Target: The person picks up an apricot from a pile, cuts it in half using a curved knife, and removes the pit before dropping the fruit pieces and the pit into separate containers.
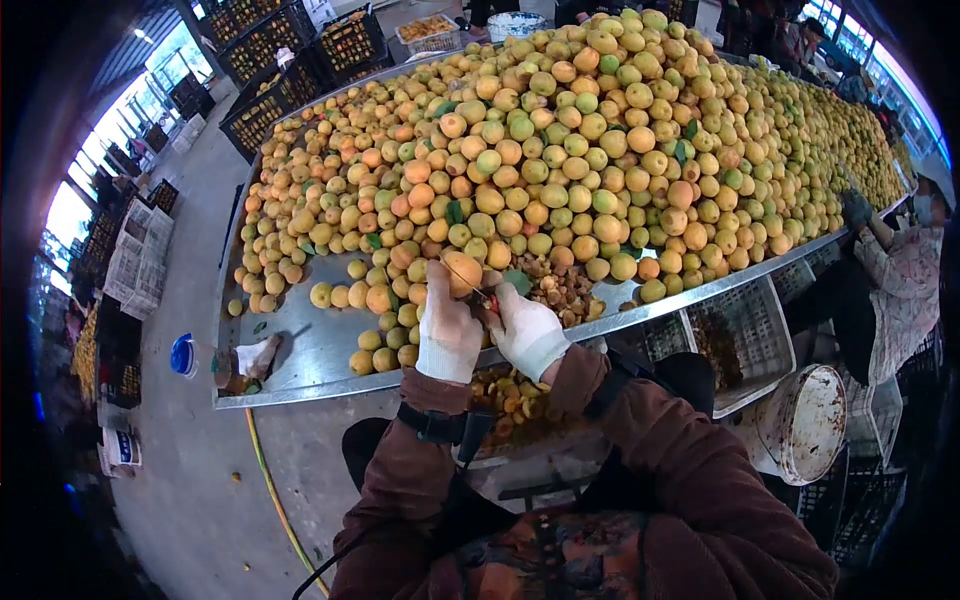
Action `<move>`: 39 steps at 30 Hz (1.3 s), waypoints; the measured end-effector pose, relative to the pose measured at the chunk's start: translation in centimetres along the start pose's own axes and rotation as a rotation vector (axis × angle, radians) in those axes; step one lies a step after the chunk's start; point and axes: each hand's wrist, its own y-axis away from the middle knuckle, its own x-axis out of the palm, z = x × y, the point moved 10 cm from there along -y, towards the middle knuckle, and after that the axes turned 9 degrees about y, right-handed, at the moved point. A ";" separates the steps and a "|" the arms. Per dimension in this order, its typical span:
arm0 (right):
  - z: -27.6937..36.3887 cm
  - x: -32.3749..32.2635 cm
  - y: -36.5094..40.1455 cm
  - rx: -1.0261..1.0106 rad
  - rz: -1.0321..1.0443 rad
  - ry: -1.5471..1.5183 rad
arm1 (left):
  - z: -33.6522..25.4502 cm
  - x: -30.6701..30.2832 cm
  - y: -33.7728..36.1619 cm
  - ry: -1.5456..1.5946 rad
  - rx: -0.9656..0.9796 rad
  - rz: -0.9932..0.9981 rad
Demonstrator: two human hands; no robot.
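Observation:
My left hand (448, 328), in a white glove, is closed around an orange-yellow apricot (462, 273) over the front edge of the metal table (310, 352). Close beside it, my right hand (527, 326), gloved the same way, grips a small knife (491, 299) with a bit of red at its handle. The knife's thin blade lies across the apricot. A heap of apricots (560, 170) rises behind both hands. Just past my right hand lies a pile of brownish pits (562, 287). Cut apricot pieces (515, 400) fill a container below the table edge, partly hidden by my arms.
White plastic crates (755, 330) and a stained bucket (812, 425) stand at the right. Another person (900, 290) sits further along the table. Black crates (265, 105) are stacked behind it. A yellow hose (270, 480) runs over the floor, and a blue-lidded jar (190, 356) is at the left.

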 end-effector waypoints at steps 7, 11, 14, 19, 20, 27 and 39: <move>0.7 -1.0 1.6 -0.154 -0.064 0.057 | 1.0 1.4 1.5 0.364 -0.186 -0.103; 0.7 -4.2 1.7 -0.015 -0.171 -0.320 | -0.5 1.5 1.9 0.183 -0.102 -0.144; 0.5 -7.0 1.5 -0.047 -0.490 -0.478 | 2.8 -0.8 2.5 -0.241 -0.117 -0.326; -2.2 -4.4 1.6 0.165 -0.448 -0.604 | 1.2 4.5 5.1 -1.296 0.585 0.137; -2.3 -4.6 1.9 0.170 -0.496 -0.556 | 1.0 5.1 5.4 -1.297 0.586 0.135; 0.7 -6.5 3.7 -0.031 -0.494 -0.131 | 3.6 0.5 6.1 -0.396 -0.107 -0.391; -5.5 -1.7 6.6 0.291 -0.264 -1.211 | 7.2 1.6 11.3 0.272 -0.580 -0.161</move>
